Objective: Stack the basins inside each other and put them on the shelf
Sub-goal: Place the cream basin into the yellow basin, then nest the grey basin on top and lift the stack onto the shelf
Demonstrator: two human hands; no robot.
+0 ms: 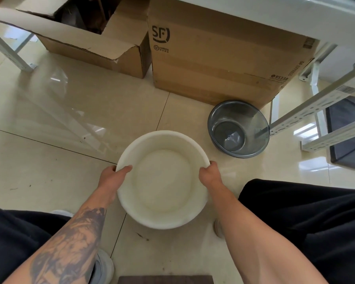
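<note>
While hands grip white basin (164,181), grey basin (238,130) sits nr box (213,64).

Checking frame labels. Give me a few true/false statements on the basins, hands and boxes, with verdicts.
1. Both hands grip the white basin by its rim. True: left hand, right hand.
2. The grey basin sits inside the white one. False: it stands apart on the floor.
3. The grey basin is next to the SF box. True.
4. The white basin holds water. False: it looks empty.
5. Both boxes are sealed. False: the left box is open.
</note>
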